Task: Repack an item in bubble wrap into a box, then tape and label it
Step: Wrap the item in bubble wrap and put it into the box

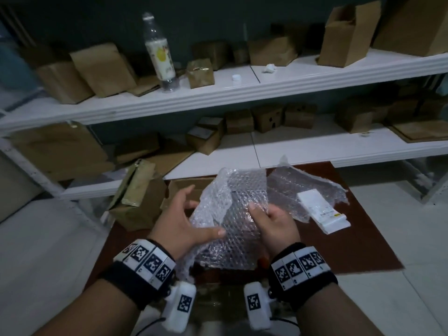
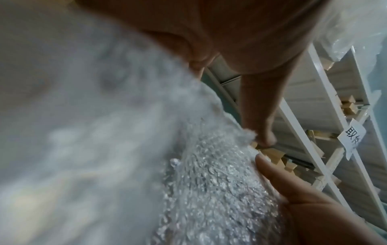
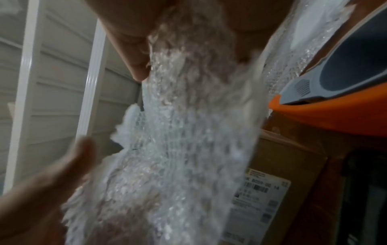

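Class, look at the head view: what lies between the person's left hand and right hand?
In the head view, the bubble wrap fills the stretch between the left hand and the right hand; both hold it.

A clear sheet of bubble wrap (image 1: 232, 214) is held up between the left hand (image 1: 181, 224) and the right hand (image 1: 276, 224), folded and crumpled around something that cannot be made out. Its upper edge flops over toward the left hand. A second bubble wrap sheet (image 1: 303, 187) lies flat just beyond the right hand, with a white label strip (image 1: 320, 209) on top of it. Beyond the left hand sits an open brown cardboard box (image 1: 186, 187).
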### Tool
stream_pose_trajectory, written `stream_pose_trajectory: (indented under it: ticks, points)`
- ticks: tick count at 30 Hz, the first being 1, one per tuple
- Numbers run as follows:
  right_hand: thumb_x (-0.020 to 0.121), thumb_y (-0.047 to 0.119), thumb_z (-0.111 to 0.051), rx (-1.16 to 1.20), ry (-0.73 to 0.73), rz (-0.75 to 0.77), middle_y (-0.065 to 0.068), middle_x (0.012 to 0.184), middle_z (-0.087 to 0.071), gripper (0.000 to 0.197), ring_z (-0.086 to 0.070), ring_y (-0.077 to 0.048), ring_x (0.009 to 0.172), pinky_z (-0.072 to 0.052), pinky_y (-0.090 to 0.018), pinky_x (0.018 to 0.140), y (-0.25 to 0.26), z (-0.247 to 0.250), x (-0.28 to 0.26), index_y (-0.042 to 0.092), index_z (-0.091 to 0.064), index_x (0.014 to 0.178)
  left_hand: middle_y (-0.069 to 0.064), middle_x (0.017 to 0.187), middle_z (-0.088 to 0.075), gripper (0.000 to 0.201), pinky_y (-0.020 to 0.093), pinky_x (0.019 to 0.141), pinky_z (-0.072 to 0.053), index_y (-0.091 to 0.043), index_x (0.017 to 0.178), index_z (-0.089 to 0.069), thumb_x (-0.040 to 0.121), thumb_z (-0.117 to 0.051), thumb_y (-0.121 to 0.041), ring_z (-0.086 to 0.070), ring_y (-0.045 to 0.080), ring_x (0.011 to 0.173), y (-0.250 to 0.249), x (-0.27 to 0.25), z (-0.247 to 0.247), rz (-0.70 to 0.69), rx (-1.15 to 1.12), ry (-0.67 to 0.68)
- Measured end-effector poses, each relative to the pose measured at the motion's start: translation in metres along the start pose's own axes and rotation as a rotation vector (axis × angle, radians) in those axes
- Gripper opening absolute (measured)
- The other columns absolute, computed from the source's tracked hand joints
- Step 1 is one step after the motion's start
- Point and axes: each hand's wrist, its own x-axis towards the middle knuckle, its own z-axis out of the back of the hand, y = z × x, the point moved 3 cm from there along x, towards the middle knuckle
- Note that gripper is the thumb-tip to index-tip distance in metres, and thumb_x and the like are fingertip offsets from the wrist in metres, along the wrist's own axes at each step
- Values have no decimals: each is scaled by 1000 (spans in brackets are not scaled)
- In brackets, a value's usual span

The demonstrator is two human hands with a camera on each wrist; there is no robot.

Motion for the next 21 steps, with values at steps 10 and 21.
stream_pose_trajectory:
  ticks: [10, 21]
  points:
    - [89, 33, -71, 2, -105, 61, 12, 56, -61, 20, -54, -3, 53, -47, -22, 61, -5, 4, 1, 19, -73, 75, -12, 102, -67, 77, 26, 73, -56, -24, 146, -39, 81, -76, -3, -70, 9, 84, 1, 3, -1, 31, -66, -81]
    - [89, 29, -73, 61, -187, 6, 16, 50, -61, 15, -53, 3, 43, -43, -11, 44, -8, 16, 1, 17, -76, 98, -9, 110, -70, 76, 28, 68, -60, -37, 135, -46, 74, -85, -16, -72, 8, 88, -4, 5, -4, -10, -39, -43]
